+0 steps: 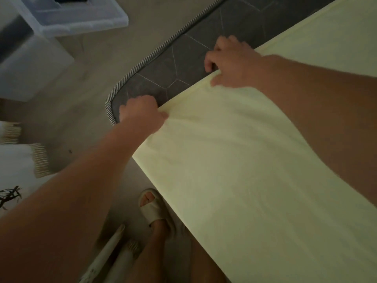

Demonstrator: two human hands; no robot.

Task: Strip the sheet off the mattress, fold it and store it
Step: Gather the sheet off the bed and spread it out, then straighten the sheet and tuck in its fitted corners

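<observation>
Across the dark quilted mattress (183,64) a pale yellow sheet (234,160) is lying with its edge drawn back from the roped corner, the right hand (230,60) and left hand (140,113) both pinching that edge with curled fingers, a clear lidded bin (81,19) standing on the floor beyond.

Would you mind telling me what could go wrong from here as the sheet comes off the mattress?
1. Both hands, left and right, grip the pale yellow sheet only along its edge, so it may slip free if the far side catches on the mattress.
2. Slack sheet hanging near the slippered foot and the poles on the floor might cause a trip.
</observation>
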